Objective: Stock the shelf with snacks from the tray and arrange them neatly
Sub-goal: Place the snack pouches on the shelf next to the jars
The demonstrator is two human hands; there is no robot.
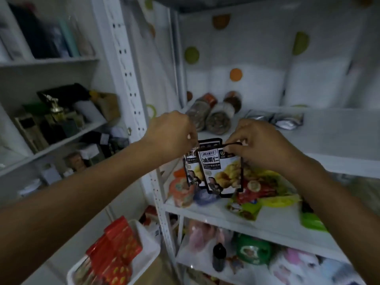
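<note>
Two black-and-white chestnut snack pouches hang in front of the white shelf. My left hand (174, 132) pinches the top edge of the rear pouch (192, 171). The front pouch (223, 171) overlaps it, and my right hand (259, 142) pinches its top edge. Both pouches are upright, just below the upper shelf board (329, 136) and in front of the middle shelf. At the bottom left a white tray (148, 249) holds several red snack packs (115, 249).
On the upper shelf lie round jars (216, 114) and silver foil packets (285, 120). Colourful snack bags (263, 188) crowd the middle shelf, and more bags and a dark bottle (219, 256) fill the one below. A perforated white upright (131, 83) separates a left rack of boxes.
</note>
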